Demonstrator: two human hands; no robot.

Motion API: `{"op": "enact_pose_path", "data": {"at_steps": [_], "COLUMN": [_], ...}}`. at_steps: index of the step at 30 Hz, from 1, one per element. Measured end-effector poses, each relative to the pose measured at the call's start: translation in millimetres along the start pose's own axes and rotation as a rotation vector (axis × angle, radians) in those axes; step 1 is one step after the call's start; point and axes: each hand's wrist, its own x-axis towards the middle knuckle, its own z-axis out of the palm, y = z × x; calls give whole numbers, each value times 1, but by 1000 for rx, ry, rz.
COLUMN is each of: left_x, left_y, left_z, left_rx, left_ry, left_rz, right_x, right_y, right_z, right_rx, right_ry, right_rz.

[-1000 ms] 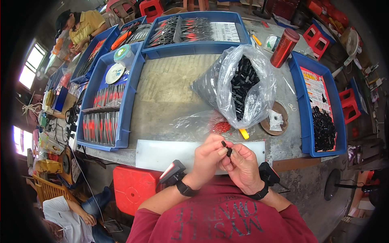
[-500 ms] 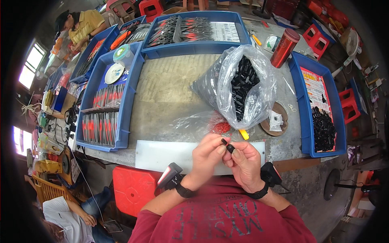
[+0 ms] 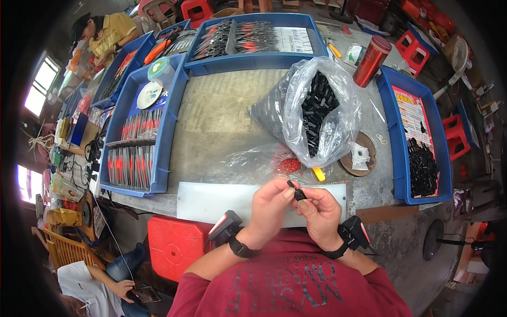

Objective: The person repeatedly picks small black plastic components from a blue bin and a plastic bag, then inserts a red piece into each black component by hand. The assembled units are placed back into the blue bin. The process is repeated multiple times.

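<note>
Close together over the white board at the table's near edge, both my hands work at small black plastic parts. My left hand pinches one small black part between thumb and fingers. In my right hand a thicker black plastic piece is gripped at the fingertips. The two pieces touch or nearly touch; I cannot tell if they are joined. Just beyond my hands lie small red pieces on clear plastic and a yellow-handled tool. An open clear bag full of black parts stands behind them.
Blue trays stand around: a left one with red-and-black items, a far one, and a right one with black parts. A red bottle and a round brown dish are on the right. A red stool stands below left.
My hands have stayed in nearly the same place, with the fingers shifting slightly around the black pieces. The right-hand piece has turned a little. At lower left, a seated person's arm has moved.
</note>
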Motion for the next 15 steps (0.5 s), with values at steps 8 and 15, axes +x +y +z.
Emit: {"op": "enact_pose_path", "data": {"at_steps": [8, 15], "left_x": [-3, -5], "left_y": [2, -1], "left_z": [2, 3], "left_rx": [-56, -10], "left_ry": [42, 83], "left_rz": [-60, -17], "right_x": [3, 8], "right_y": [-3, -12], "right_z": [-2, -1], "right_rx": [-426, -633], "right_ry": [18, -32], "right_rz": [-224, -436]}}
